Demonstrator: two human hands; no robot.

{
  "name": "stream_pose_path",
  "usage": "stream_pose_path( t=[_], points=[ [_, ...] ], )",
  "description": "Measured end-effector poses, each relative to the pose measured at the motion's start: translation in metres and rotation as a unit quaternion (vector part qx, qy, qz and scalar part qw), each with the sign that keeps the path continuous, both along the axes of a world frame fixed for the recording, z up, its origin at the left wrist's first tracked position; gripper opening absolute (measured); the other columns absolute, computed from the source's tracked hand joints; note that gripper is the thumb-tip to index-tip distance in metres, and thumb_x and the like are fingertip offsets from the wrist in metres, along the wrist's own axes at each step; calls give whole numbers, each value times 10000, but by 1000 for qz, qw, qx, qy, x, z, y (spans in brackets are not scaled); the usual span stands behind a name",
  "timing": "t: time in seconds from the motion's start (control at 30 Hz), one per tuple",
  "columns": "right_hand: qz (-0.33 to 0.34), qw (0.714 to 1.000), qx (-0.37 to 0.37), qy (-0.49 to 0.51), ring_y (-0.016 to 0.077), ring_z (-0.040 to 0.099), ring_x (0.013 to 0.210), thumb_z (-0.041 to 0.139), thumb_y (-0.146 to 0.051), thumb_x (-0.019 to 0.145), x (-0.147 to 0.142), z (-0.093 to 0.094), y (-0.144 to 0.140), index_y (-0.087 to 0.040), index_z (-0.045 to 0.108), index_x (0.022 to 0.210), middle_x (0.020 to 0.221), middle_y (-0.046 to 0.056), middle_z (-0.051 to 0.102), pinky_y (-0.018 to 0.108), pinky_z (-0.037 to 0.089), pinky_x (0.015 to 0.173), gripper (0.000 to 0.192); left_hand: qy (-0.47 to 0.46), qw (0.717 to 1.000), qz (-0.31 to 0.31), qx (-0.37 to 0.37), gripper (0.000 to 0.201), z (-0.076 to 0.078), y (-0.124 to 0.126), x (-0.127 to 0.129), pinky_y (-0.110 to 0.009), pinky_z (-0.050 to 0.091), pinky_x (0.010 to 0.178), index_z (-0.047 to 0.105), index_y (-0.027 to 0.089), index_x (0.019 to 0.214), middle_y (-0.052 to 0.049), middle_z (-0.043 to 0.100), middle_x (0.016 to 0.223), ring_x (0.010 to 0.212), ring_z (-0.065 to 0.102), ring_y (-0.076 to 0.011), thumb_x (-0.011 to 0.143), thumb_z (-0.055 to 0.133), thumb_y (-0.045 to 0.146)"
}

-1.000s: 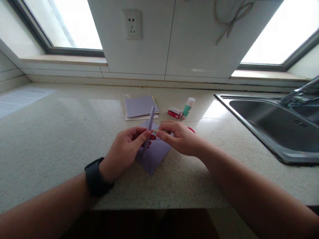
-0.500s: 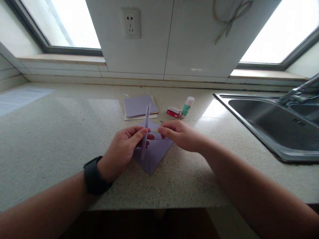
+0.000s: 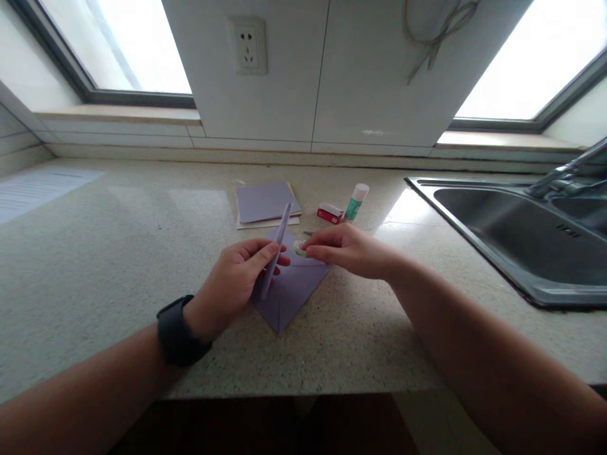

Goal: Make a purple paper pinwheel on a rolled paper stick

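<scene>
My left hand (image 3: 244, 268), with a dark watch at its wrist, grips a folded purple card (image 3: 283, 226) between thumb and fingers. The card is tilted and seen nearly edge-on. Below it a purple envelope (image 3: 294, 291) lies on the counter, one corner pointing toward me. Over the envelope's right side, my right hand (image 3: 344, 246) pinches a small pale roll that looks like tape (image 3: 299, 248); the fingers partly cover it. A thin dark tip (image 3: 308, 233) shows just behind those fingers, too small to name.
Behind the hands lies a stack of purple and pale paper (image 3: 265, 202). A small red-and-white box (image 3: 331, 213) and a green-and-white glue stick (image 3: 356, 202) stand to its right. A steel sink (image 3: 502, 240) is set in the counter at right; a printed sheet (image 3: 42, 189) lies far left.
The purple card in my left hand has tilted further, its top leaning right. My right hand has shifted slightly right, and more of the pale roll shows at its fingertips.
</scene>
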State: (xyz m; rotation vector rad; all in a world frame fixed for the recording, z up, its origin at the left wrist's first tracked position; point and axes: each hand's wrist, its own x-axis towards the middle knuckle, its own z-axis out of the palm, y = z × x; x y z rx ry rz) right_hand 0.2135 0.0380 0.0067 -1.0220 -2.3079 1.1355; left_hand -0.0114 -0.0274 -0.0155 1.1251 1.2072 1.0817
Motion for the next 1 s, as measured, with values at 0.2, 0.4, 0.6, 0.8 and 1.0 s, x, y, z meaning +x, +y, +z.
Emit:
stream_pose_path(
  t=[0.2,0.4,0.6,0.8,1.0],
  points=[
    [-84,988,94,-84,137,525,592,589,-461,921,12,7,7,-191,652,907,705,23,652,290,331,557,278,148,984,-9,100,268,14,6,-9,-233,435,615,789,194,937,-30,750,863,713,597,-125,901,684,438],
    [-93,917,192,-338,175,527,628,609,-352,847,30,16,11,-191,653,780,729,56,664,318,320,581,181,278,951,-92,99,293,34,11,-23,-236,391,553,781,210,895,-10,714,790,654,557,-127,911,637,464],
    [-104,923,130,-346,206,608,736,660,-283,782,40,22,16,-180,740,969,865,77,717,309,376,615,228,358,917,-112,135,302,47,5,-23,-234,308,445,765,223,885,33,612,598,476,441,-102,927,603,475],
    [-110,916,113,-369,198,601,692,634,-231,766,54,24,24,-180,781,951,791,65,714,311,367,605,242,389,895,-114,188,285,51,3,-22,-238,381,506,773,227,886,-1,719,738,598,559,-130,936,579,431],
    [-94,909,106,-391,165,547,605,630,-260,779,60,24,25,-184,768,792,680,37,680,315,320,578,158,378,900,-118,181,287,50,2,-20,-245,415,551,771,225,916,-14,738,785,660,599,-146,946,565,422]
  ],
)
